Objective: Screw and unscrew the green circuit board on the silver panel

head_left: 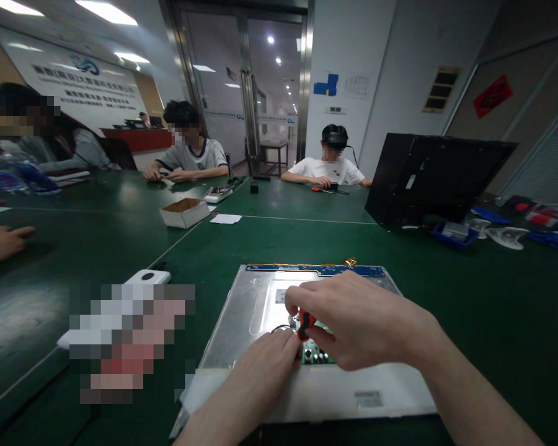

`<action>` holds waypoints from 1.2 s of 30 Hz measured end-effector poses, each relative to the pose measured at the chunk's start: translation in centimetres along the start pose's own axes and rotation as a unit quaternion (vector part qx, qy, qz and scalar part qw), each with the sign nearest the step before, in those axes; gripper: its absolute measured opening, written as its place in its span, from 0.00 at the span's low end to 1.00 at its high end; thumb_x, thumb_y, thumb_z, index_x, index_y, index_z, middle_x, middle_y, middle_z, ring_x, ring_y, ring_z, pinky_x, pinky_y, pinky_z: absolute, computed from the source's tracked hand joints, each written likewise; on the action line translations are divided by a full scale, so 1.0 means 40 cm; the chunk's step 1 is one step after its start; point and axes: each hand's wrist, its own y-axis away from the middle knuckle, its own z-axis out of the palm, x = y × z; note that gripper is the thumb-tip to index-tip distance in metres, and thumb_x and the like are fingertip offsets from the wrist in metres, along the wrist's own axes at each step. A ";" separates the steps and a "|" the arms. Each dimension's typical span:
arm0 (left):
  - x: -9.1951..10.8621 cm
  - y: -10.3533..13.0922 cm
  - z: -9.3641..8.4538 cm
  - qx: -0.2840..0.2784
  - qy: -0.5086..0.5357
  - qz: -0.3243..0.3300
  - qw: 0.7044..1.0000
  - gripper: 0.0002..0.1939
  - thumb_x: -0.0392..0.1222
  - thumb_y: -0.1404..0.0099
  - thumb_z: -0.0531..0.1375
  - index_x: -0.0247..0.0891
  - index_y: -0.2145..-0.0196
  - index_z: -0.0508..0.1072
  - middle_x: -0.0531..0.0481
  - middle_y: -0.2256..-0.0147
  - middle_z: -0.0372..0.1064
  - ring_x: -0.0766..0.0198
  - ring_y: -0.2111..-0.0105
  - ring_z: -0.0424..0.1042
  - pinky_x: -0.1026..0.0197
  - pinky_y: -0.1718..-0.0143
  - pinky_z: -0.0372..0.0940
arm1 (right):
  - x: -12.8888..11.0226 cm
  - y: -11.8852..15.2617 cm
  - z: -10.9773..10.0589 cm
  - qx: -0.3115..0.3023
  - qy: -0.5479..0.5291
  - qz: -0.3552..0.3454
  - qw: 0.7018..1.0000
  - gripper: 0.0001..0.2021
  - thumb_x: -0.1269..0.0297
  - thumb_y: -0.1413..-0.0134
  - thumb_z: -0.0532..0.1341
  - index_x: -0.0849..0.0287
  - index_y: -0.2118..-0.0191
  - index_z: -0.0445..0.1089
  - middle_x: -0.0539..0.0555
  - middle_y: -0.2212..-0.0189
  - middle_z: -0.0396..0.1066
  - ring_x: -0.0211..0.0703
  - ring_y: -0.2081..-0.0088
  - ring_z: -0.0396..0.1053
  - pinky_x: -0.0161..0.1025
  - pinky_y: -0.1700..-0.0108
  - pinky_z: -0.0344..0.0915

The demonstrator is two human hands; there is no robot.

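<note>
A flat display panel (235, 319) lies on the table before me, its silvery metal back facing up. A thin blue circuit strip (283, 269) runs along its far edge. On the near half sits a green circuit board (310, 357), partly covered by my hands. My right hand (358, 316) grips a screwdriver (305, 320) by its red and black handle, held upright over the board; the tip is hidden. My left hand (265, 365) lies at the board's left edge, fingers together close to the screwdriver. What those fingers hold, if anything, cannot be seen.
Left of the panel lies a white device (151, 277), partly blurred out. Farther off stand an open cardboard box (186, 214) and a paper slip (225, 218). A large black monitor housing (428, 179) and blue tray (456, 234) are right. Several people sit around the green table (297, 238).
</note>
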 end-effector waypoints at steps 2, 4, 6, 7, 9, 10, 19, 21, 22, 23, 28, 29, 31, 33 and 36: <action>-0.001 -0.003 0.002 -0.001 0.003 0.003 1.000 0.13 0.32 0.31 0.52 0.37 0.51 0.69 0.42 0.53 0.70 0.52 0.54 0.71 0.48 0.52 0.65 | -0.001 0.001 -0.001 -0.005 -0.015 -0.010 1.000 0.14 0.72 0.48 0.59 0.56 0.55 0.62 0.51 0.62 0.72 0.40 0.67 0.67 0.36 0.73 0.52; -0.003 -0.005 0.003 0.001 0.009 0.006 1.000 0.13 0.33 0.31 0.52 0.38 0.51 0.69 0.41 0.52 0.70 0.52 0.54 0.70 0.49 0.51 0.65 | -0.001 0.001 -0.002 -0.010 -0.021 -0.012 1.000 0.14 0.73 0.49 0.59 0.56 0.56 0.61 0.51 0.62 0.72 0.39 0.67 0.67 0.35 0.73 0.51; -0.005 -0.005 0.005 -0.001 0.013 0.005 1.000 0.12 0.34 0.31 0.51 0.38 0.52 0.69 0.41 0.52 0.70 0.52 0.54 0.71 0.49 0.51 0.65 | -0.001 0.001 -0.001 -0.011 -0.016 -0.007 1.000 0.12 0.72 0.49 0.59 0.56 0.58 0.61 0.51 0.63 0.72 0.40 0.68 0.66 0.35 0.73 0.51; -0.005 -0.005 0.006 -0.004 0.012 0.005 1.000 0.12 0.34 0.30 0.51 0.38 0.52 0.70 0.41 0.53 0.70 0.52 0.54 0.71 0.48 0.51 0.65 | -0.001 0.001 -0.001 -0.010 -0.012 -0.005 1.000 0.11 0.72 0.49 0.59 0.57 0.58 0.61 0.51 0.64 0.72 0.40 0.68 0.66 0.35 0.72 0.51; -0.006 -0.005 0.007 -0.012 0.011 0.006 1.000 0.11 0.33 0.31 0.52 0.37 0.53 0.70 0.42 0.53 0.71 0.52 0.55 0.71 0.48 0.51 0.65 | 0.000 0.001 0.000 -0.008 -0.007 -0.002 1.000 0.11 0.72 0.49 0.59 0.57 0.59 0.62 0.51 0.64 0.72 0.40 0.67 0.66 0.36 0.72 0.52; -0.006 -0.005 0.006 -0.014 0.009 0.007 1.000 0.11 0.33 0.31 0.52 0.37 0.53 0.70 0.42 0.53 0.71 0.52 0.55 0.71 0.48 0.51 0.65 | 0.000 0.001 0.000 -0.009 -0.006 -0.001 1.000 0.11 0.72 0.49 0.59 0.57 0.58 0.62 0.52 0.64 0.72 0.40 0.67 0.66 0.36 0.72 0.52; 0.004 -0.002 -0.001 0.002 -0.002 -0.001 1.000 0.13 0.32 0.31 0.52 0.37 0.51 0.70 0.41 0.54 0.71 0.52 0.55 0.71 0.49 0.51 0.65 | -0.003 0.004 -0.006 -0.020 -0.002 0.004 1.000 0.13 0.72 0.49 0.61 0.57 0.58 0.62 0.51 0.64 0.71 0.40 0.67 0.66 0.36 0.71 0.53; 0.004 -0.001 0.001 0.002 -0.012 -0.005 1.000 0.13 0.32 0.31 0.51 0.37 0.52 0.70 0.41 0.54 0.71 0.52 0.55 0.71 0.48 0.52 0.65 | -0.004 0.005 -0.005 -0.019 0.001 0.003 1.000 0.12 0.72 0.49 0.60 0.57 0.58 0.62 0.51 0.64 0.71 0.40 0.67 0.66 0.36 0.72 0.52; 0.004 -0.001 0.003 0.002 -0.015 -0.007 1.000 0.13 0.32 0.31 0.51 0.36 0.52 0.70 0.41 0.54 0.71 0.52 0.55 0.71 0.48 0.52 0.65 | -0.004 0.005 -0.004 -0.018 0.002 0.002 1.000 0.11 0.72 0.49 0.60 0.57 0.59 0.62 0.51 0.64 0.71 0.40 0.68 0.66 0.36 0.72 0.52; 0.003 -0.001 0.005 0.003 -0.017 -0.006 1.000 0.14 0.31 0.31 0.50 0.36 0.52 0.70 0.40 0.54 0.71 0.52 0.55 0.71 0.48 0.52 0.65 | -0.004 0.006 -0.003 -0.016 0.003 0.000 1.000 0.11 0.72 0.49 0.60 0.57 0.59 0.62 0.51 0.65 0.72 0.40 0.68 0.66 0.36 0.72 0.52; 0.005 0.000 0.005 0.003 -0.028 -0.001 1.000 0.14 0.31 0.31 0.50 0.36 0.52 0.70 0.40 0.54 0.71 0.52 0.55 0.71 0.48 0.52 0.65 | -0.003 0.003 0.001 -0.005 0.002 -0.003 1.000 0.09 0.71 0.48 0.59 0.57 0.60 0.62 0.51 0.66 0.72 0.40 0.69 0.66 0.36 0.73 0.50; 0.006 0.000 0.003 0.001 -0.028 -0.002 1.000 0.14 0.31 0.31 0.50 0.36 0.52 0.70 0.40 0.54 0.71 0.52 0.55 0.71 0.47 0.52 0.65 | -0.003 0.002 0.001 -0.003 0.004 -0.001 1.000 0.08 0.70 0.48 0.58 0.58 0.61 0.62 0.51 0.66 0.72 0.40 0.69 0.65 0.36 0.74 0.50; 0.008 -0.001 -0.005 -0.006 -0.020 -0.006 1.000 0.13 0.31 0.31 0.50 0.37 0.54 0.70 0.41 0.55 0.71 0.52 0.56 0.71 0.47 0.52 0.66 | -0.002 0.001 0.000 -0.001 0.010 0.007 1.000 0.06 0.69 0.46 0.58 0.58 0.62 0.63 0.51 0.67 0.72 0.40 0.70 0.65 0.36 0.74 0.50; 0.013 -0.002 -0.015 -0.017 -0.007 -0.008 1.000 0.12 0.32 0.31 0.51 0.36 0.54 0.70 0.42 0.55 0.72 0.52 0.56 0.71 0.48 0.52 0.66 | -0.002 0.000 -0.002 0.000 0.017 0.016 1.000 0.05 0.68 0.45 0.58 0.58 0.62 0.63 0.51 0.68 0.72 0.40 0.71 0.65 0.36 0.74 0.50; 0.020 -0.002 -0.031 -0.024 0.006 -0.012 1.000 0.11 0.32 0.31 0.52 0.36 0.53 0.70 0.42 0.54 0.71 0.52 0.55 0.71 0.49 0.52 0.65 | -0.003 0.001 -0.005 -0.004 0.023 0.022 0.999 0.05 0.68 0.45 0.58 0.58 0.62 0.63 0.51 0.69 0.72 0.40 0.71 0.65 0.37 0.74 0.50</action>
